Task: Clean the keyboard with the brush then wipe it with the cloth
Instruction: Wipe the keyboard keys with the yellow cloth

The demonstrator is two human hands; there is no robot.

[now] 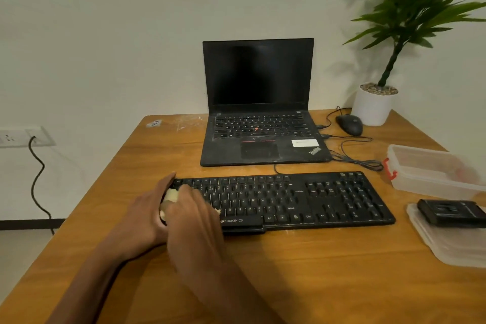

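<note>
Fingers of right hand (193, 206) curling over yellowish cloth (172, 196), wiping left end of keyboard (302, 198) | left hand (151, 209) gripping keyboard's left edge on worktop (263, 271) | brush not identifiable | risk: cloth snagging keycaps, keyboard sliding if grip loosens

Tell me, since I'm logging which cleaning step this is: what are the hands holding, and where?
The right hand presses a bunched yellowish cloth onto the keyboard's left end. The left hand grips that end's edge.
</note>
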